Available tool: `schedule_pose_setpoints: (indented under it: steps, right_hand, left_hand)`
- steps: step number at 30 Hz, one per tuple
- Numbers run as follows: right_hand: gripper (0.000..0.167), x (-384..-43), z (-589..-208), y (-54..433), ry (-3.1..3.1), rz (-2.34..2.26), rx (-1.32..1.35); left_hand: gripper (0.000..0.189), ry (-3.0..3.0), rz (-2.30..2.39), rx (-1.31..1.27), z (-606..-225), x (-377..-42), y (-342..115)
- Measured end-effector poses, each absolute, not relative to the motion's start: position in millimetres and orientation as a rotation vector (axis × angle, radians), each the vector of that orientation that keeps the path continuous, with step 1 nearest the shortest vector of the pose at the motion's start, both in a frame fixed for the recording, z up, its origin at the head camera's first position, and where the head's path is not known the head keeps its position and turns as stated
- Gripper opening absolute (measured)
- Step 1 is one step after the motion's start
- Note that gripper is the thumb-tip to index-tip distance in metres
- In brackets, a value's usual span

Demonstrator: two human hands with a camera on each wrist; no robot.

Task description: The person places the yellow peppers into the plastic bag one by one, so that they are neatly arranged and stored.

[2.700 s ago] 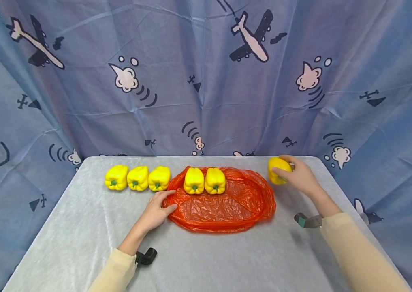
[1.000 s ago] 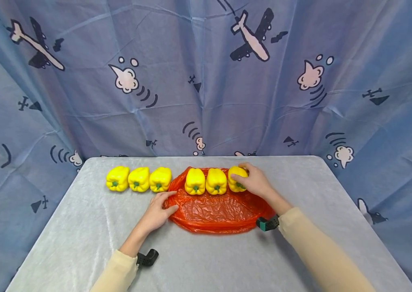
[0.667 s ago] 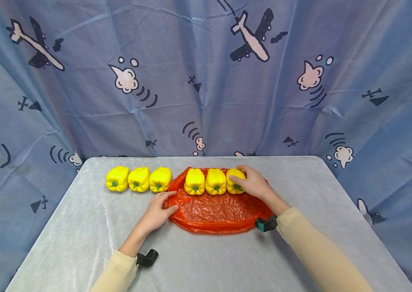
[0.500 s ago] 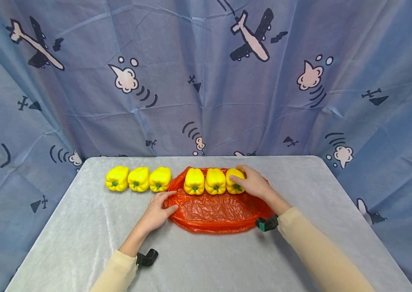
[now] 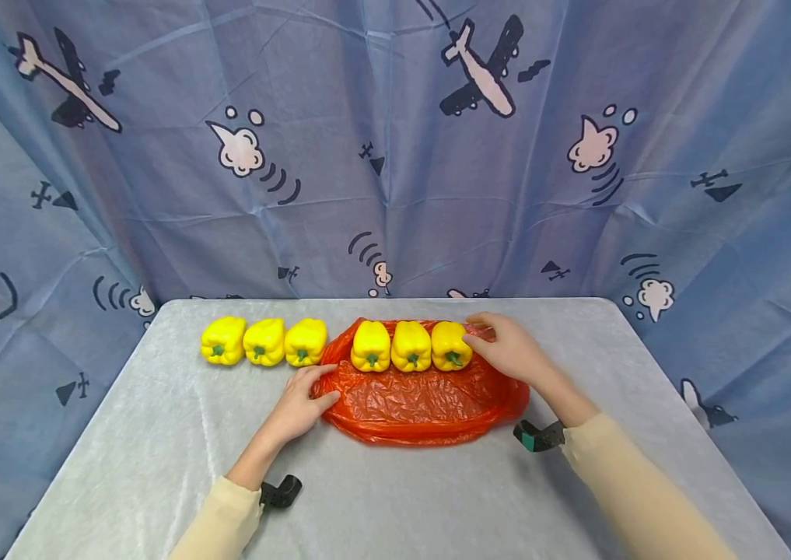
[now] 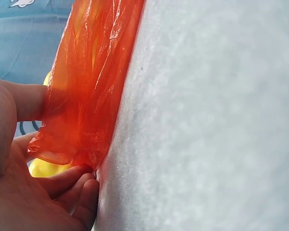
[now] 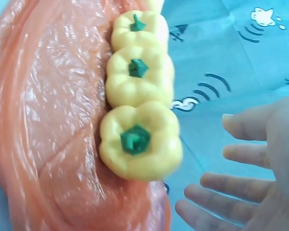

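A red plastic bag lies spread on the table, its gathered rim forming an oval. Three yellow bell peppers stand in a row along its far side, stems facing me: the left one, the middle one and the right one. My left hand holds the bag's left rim; in the left wrist view the thumb passes behind the red film, with other fingers curled below. Beside the right pepper, my right hand has its fingers spread; the right wrist view shows a gap between fingers and pepper.
Three more yellow bell peppers stand in a row left of the bag: an outer one, a middle one and one close to the bag's edge. A blue patterned curtain hangs behind the grey-white table.
My right hand brought a yellow bell pepper from the table's right side onto the bag, beside the other two, then let go and drew back rightward. My left hand stayed at the rim.
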State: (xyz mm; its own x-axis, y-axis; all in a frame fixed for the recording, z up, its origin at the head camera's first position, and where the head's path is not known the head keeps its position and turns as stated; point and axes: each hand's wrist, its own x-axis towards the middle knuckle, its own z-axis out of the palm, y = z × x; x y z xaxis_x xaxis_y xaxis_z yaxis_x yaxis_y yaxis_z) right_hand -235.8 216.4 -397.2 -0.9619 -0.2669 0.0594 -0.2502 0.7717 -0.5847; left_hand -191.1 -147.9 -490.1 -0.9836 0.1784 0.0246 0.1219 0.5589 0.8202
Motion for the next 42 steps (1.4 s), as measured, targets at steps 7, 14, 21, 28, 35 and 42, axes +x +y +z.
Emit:
schedule_pose_setpoints:
  steps: [7, 14, 21, 28, 35, 42]
  right_hand:
    - [0.039, -224, -398, 240, 3.006, -1.025, -0.468]
    - [0.037, -215, -410, 262, 3.023, -1.124, -0.425]
    - [0.04, -208, -431, 281, 2.975, -1.19, -0.362]
    - [0.039, -204, -454, 290, 2.899, -1.291, -0.374]
    - [0.046, -204, -469, 288, 2.8, -1.274, -0.316]
    - [0.045, -205, -477, 284, 2.771, -1.283, -0.329]
  left_hand:
    - [0.051, 2.713, 1.428, 0.256, -490, -191, -148]
    - [0.051, 2.717, 1.429, 0.256, -490, -190, -148]
    - [0.05, 2.728, 1.42, 0.254, -490, -190, -147]
    - [0.05, 2.734, 1.418, 0.257, -491, -191, -149]
    - [0.049, 2.742, 1.409, 0.273, -490, -192, -150]
    - [0.049, 2.733, 1.395, 0.261, -489, -191, -149]
